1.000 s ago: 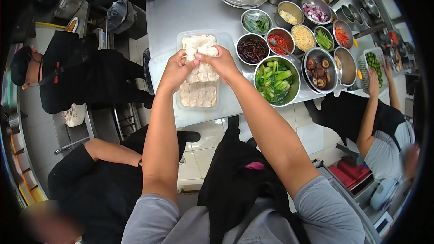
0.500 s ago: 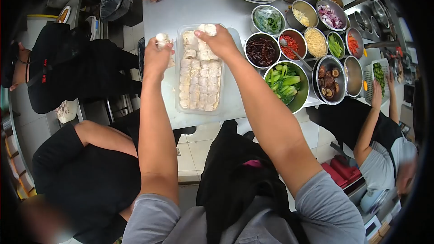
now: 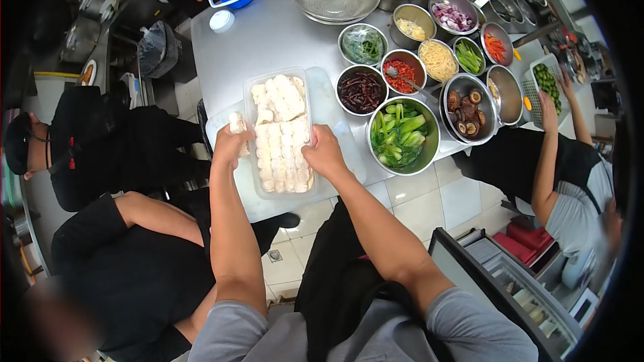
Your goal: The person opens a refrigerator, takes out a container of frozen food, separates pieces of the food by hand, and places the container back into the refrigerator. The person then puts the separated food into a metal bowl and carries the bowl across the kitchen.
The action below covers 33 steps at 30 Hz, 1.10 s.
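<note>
Clear rectangular plastic tray (image 3: 247, 102) of pale, lumpy food pieces (image 3: 282, 141) rests on white board (image 3: 329, 102).
Left hand (image 3: 230, 147) closed on separate off-white piece (image 3: 237, 123) beside tray; right hand (image 3: 326, 154) grasps tray's opposite side.

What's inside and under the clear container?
Inside the container: pale, lumpy food pieces, in rows at the near end. Their lower sides and the container's floor are covered. Under it, can't tell for sure; a pale flat board or sheet shows to its right.
</note>
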Each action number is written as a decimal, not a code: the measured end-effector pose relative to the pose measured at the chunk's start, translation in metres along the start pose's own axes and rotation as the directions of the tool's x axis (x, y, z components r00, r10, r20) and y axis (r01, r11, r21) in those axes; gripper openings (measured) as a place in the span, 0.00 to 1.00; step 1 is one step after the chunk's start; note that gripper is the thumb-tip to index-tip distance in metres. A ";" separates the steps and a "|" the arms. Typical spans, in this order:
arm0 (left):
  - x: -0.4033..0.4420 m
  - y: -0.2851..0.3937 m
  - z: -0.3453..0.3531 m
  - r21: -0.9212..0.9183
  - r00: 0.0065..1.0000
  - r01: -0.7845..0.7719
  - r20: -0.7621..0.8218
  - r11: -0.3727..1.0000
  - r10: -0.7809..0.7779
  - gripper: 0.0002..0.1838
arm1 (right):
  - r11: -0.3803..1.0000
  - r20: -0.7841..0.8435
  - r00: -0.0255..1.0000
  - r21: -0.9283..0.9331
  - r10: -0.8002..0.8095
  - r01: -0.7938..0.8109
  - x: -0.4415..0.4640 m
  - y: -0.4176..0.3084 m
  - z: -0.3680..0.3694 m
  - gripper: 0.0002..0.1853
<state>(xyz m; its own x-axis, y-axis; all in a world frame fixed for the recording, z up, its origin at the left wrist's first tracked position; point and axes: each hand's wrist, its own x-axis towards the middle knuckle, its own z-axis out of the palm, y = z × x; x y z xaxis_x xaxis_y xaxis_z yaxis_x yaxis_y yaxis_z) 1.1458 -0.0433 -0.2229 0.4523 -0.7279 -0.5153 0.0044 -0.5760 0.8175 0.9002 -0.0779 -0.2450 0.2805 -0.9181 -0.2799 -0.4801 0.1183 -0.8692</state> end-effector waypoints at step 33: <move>-0.399 0.013 0.251 0.183 -0.376 -0.172 0.896 0.968 -0.236 0.29 | 0.703 -0.799 -0.053 0.493 0.599 0.513 -0.587 0.020 -0.082 0.11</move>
<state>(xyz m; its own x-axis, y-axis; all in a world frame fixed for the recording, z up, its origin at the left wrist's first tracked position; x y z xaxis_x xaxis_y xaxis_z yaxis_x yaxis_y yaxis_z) 0.7416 0.1463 -0.0711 -0.9702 0.0764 -0.2302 -0.2369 -0.5005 0.8327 0.6581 0.4325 -0.0644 -0.9666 -0.1824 -0.1800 0.2159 -0.2011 -0.9555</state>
